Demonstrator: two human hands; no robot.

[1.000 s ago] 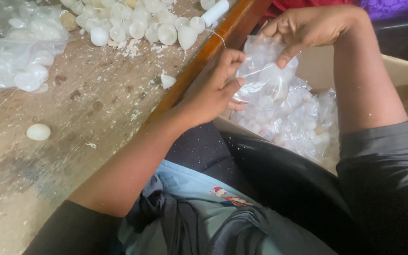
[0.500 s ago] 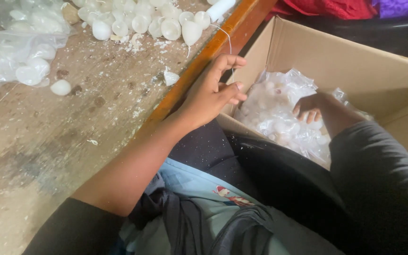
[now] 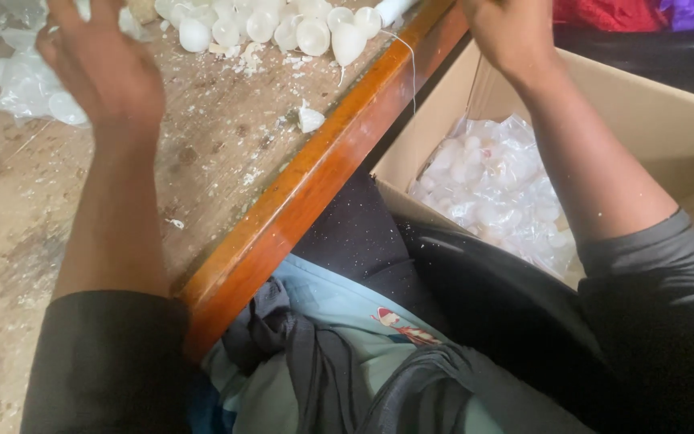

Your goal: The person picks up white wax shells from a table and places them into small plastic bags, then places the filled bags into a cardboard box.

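- Head view: the left hand (image 3: 102,68) is raised at eleven o'clock over the worn wooden table (image 3: 34,209), fingers spread apart and gripping nothing; it is motion-blurred.
- Nearest to it, a clear bag of white pieces (image 3: 30,84) lies on the table just to its nine o'clock side, and a heap of loose white bulb-shaped shells (image 3: 283,28) sits at twelve o'clock.
- The right hand (image 3: 512,32) is up at one o'clock, partly cut by the frame, so I cannot tell whether it grips anything.
- Below it, the cardboard box (image 3: 668,120) at three o'clock holds filled clear bags (image 3: 496,189).
- Risk, as I judge it: a sweeping left hand could knock shells off the table's orange-brown edge (image 3: 315,181), where one white fragment (image 3: 309,119) already lies near.
- Room: bare tabletop lies toward seven o'clock; the box sits tight against the table edge and lap, leaving a narrow gap.
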